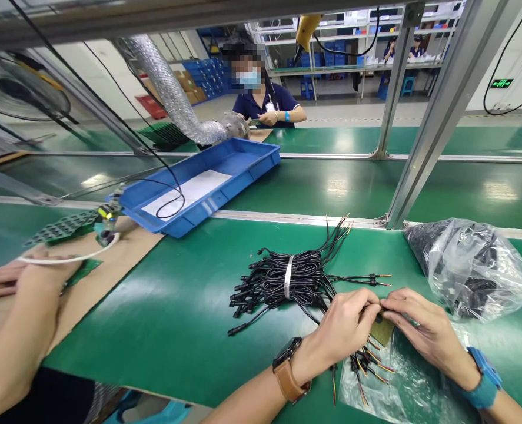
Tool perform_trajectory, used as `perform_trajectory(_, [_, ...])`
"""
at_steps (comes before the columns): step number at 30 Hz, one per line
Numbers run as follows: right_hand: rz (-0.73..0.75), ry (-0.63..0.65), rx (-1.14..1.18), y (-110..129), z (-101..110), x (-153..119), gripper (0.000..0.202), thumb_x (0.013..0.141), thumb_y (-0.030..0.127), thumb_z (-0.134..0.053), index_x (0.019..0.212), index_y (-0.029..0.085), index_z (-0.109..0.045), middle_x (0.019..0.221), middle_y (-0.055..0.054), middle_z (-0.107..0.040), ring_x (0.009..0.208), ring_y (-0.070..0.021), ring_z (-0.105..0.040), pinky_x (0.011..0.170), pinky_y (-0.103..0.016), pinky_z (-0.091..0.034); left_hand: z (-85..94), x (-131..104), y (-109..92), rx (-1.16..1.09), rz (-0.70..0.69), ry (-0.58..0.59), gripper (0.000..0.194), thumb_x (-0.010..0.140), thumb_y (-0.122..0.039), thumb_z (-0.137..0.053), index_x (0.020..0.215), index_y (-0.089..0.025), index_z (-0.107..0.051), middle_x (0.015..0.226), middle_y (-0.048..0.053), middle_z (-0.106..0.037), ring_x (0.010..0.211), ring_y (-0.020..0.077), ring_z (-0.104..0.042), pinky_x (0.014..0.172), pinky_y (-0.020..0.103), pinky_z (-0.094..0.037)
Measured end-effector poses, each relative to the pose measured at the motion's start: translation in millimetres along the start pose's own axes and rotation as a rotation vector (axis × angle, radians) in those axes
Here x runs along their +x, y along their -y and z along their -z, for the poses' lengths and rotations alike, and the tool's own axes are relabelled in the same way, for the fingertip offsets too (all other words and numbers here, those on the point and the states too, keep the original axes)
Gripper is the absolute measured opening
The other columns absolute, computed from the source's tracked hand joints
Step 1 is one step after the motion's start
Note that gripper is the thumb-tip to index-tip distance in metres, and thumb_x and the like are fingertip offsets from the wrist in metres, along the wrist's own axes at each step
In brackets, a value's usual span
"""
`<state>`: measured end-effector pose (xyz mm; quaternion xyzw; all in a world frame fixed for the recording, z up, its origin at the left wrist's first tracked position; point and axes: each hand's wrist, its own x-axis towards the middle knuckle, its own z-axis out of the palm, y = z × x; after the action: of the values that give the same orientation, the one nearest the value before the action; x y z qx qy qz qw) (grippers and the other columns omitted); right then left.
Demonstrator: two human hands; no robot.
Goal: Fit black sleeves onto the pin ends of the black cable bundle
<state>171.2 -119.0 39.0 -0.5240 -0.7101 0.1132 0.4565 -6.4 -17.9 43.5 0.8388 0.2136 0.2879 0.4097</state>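
Note:
My left hand [346, 324], wearing a watch, pinches what looks like the end of a black cable; its fingers mostly cover it. Facing it, my right hand [424, 321], with a blue wrist strap, is closed at the fingertips on a small black part [379, 318]. The fingertips of both hands nearly meet. Beside my left hand lies a bundle of black cables [293, 277], bound with a white tie [288, 277]. Several cable ends with bare wires [371, 362] lie below my hands, some with black pieces on them. Under my right hand is a clear plastic bag [402, 383].
At the right sits a clear bag of black parts [472, 268]. A blue tray [199, 200] holding a white sheet stands across the rail. At left, a co-worker's arms [35, 300] work near green circuit boards [66, 227]. A metal post [446, 112] rises ahead; another person sits opposite.

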Motion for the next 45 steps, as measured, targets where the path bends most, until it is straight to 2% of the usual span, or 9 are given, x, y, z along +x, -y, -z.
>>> perform_trajectory(7, [-0.050,-0.013,-0.002,2,-2,2,0.025,0.097,0.013,-0.058,0.120,0.021,-0.066,0.099,-0.008,-0.068,0.089,-0.0171,-0.068,0.075,-0.027,-0.059,1.2,3,-4,-0.164,0.135,0.044,0.007,0.093,-0.015,-0.055,0.088,-0.016,-0.059,0.071,-0.001,-0.065,0.062,0.0106,-0.057,0.060,0.021,-0.040])
perform_trajectory(12, [-0.134,-0.014,0.010,0,-1,1,0.017,0.097,0.018,-0.060,0.113,0.020,-0.066,0.097,-0.007,-0.069,0.078,-0.0155,-0.068,0.068,-0.026,-0.057,12.9,4,-9,-0.185,0.199,0.213,0.023,0.092,-0.015,-0.056,0.115,-0.018,-0.052,0.084,-0.001,-0.069,0.074,0.0130,-0.061,0.070,0.023,-0.043])
perform_trajectory(15, [-0.159,0.004,0.016,0,1,0,0.016,0.098,0.019,-0.060,0.113,0.020,-0.066,0.099,-0.008,-0.069,0.079,-0.0155,-0.068,0.069,-0.026,-0.057,22.4,3,-12,-0.114,0.206,0.282,0.024,0.092,-0.015,-0.054,0.116,-0.019,-0.050,0.087,-0.001,-0.067,0.073,0.0133,-0.058,0.067,0.024,-0.042])
perform_trajectory(18, [-0.169,0.032,0.016,-1,3,0,0.016,0.098,0.019,-0.060,0.112,0.020,-0.066,0.098,-0.007,-0.068,0.081,-0.0159,-0.068,0.069,-0.026,-0.057,26.1,3,-13,-0.002,0.234,0.239,0.005,0.093,-0.016,-0.053,0.096,-0.020,-0.052,0.073,-0.003,-0.059,0.065,0.0129,-0.053,0.060,0.024,-0.037])
perform_trajectory(21, [-0.160,0.024,0.005,-2,4,0,0.015,0.098,0.019,-0.060,0.111,0.020,-0.066,0.098,-0.007,-0.068,0.083,-0.0160,-0.068,0.071,-0.026,-0.057,22.3,3,-11,0.074,0.195,0.164,0.010,0.093,-0.016,-0.054,0.084,-0.019,-0.052,0.068,-0.003,-0.057,0.060,0.0125,-0.051,0.059,0.025,-0.034])
perform_trajectory(29, [-0.277,0.040,0.124,-6,5,-1,0.013,0.098,0.027,-0.062,0.107,0.020,-0.069,0.095,-0.007,-0.069,0.083,-0.0169,-0.068,0.070,-0.026,-0.057,11.6,-1,-3,0.125,-0.020,0.064,0.008,0.096,-0.018,-0.055,0.088,-0.018,-0.059,0.078,0.001,-0.068,0.068,0.0148,-0.061,0.064,0.026,-0.039])
perform_trajectory(34, [-0.170,-0.004,0.089,-1,0,1,0.013,0.097,0.021,-0.062,0.108,0.020,-0.069,0.095,-0.007,-0.070,0.087,-0.0173,-0.068,0.076,-0.028,-0.058,9.8,-1,0,0.146,-0.091,0.052,0.012,0.097,-0.017,-0.053,0.086,-0.018,-0.058,0.078,0.002,-0.069,0.067,0.0156,-0.063,0.063,0.027,-0.040])
perform_trajectory(41, [-0.095,0.040,0.095,3,-6,1,0.021,0.098,0.014,-0.058,0.116,0.020,-0.068,0.098,-0.007,-0.068,0.087,-0.0162,-0.068,0.075,-0.027,-0.058,6.7,-2,5,0.183,-0.065,0.101,0.016,0.094,-0.011,-0.052,0.082,-0.017,-0.057,0.077,0.002,-0.070,0.064,0.0155,-0.063,0.061,0.027,-0.038])
perform_trajectory(45, [-0.118,0.023,0.079,5,-5,3,0.017,0.098,0.016,-0.059,0.112,0.019,-0.067,0.096,-0.007,-0.068,0.085,-0.0165,-0.067,0.073,-0.027,-0.057,8.7,0,4,0.150,-0.012,0.126,0.012,0.097,-0.012,-0.051,0.091,-0.017,-0.060,0.085,0.003,-0.072,0.072,0.0169,-0.067,0.065,0.027,-0.042])
